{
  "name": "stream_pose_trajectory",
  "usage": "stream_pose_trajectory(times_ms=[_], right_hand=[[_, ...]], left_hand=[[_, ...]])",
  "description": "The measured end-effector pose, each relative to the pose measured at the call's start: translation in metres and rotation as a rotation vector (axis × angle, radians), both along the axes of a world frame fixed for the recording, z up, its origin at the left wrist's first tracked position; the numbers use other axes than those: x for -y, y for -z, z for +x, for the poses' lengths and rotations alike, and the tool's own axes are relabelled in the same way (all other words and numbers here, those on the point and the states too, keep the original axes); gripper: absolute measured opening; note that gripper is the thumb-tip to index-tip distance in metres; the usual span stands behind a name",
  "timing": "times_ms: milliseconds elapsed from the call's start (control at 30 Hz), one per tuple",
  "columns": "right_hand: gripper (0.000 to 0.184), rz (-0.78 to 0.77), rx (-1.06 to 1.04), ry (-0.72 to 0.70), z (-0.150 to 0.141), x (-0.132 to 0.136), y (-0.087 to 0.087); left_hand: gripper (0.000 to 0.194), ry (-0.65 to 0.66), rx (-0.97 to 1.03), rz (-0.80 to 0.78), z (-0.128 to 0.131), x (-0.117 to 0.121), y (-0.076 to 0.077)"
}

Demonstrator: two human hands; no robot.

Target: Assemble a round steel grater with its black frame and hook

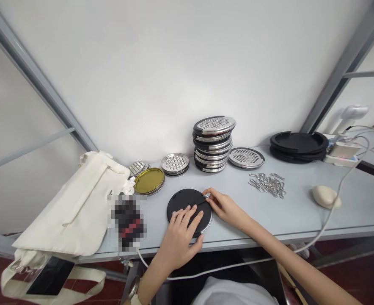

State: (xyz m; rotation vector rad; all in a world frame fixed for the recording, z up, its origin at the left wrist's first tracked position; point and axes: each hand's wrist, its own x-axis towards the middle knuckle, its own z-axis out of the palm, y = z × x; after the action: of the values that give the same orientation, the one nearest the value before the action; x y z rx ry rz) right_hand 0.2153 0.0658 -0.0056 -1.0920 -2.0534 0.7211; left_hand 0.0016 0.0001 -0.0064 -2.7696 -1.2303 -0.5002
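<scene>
You have two hands in view, your left hand [181, 232] and your right hand [224, 207], both on one black disc [183, 203]. Along the tabletop [225, 228] are two stacks of steel graters [213, 145] [174, 164], one loose grater [246, 158], one stack of gold lids [149, 181], one stack of black rings [298, 146], one heap of metal hooks [267, 184], and one bar of soap [325, 197].

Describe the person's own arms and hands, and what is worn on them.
The left hand and right hand are ungloved, and both forearms are bare, with no sleeves reaching them. The left wrist carries what looks like a watch with a metal-edged case and pale strap. A white top shows below.
</scene>
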Motion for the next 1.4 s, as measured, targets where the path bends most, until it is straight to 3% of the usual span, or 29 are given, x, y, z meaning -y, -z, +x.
stream_pose_trajectory(times_ms=[600,700,1033,1400], right_hand=[[0.014,0.03,-0.042,0.037,-0.002,0.0008,0.0025],[0.007,0.064,-0.042,0.088,-0.0018,0.0013,0.0035],[0.011,0.206,0.016,0.096,0.0014,0.0016,-0.0013],[0.021,0.123,-0.094,0.06,-0.0006,-0.0011,0.001]], left_hand=[[0.057,-0.009,-0.002,0.013,0.0001,-0.0004,0.0012],[0.056,-0.007,-0.001,0.006,-0.0002,-0.0008,0.0026],[0.055,-0.013,0.01,-0.026,-0.0009,-0.0005,0.0031],[0.057,-0.006,-0.008,-0.01,0.0,-0.0005,0.0025]])
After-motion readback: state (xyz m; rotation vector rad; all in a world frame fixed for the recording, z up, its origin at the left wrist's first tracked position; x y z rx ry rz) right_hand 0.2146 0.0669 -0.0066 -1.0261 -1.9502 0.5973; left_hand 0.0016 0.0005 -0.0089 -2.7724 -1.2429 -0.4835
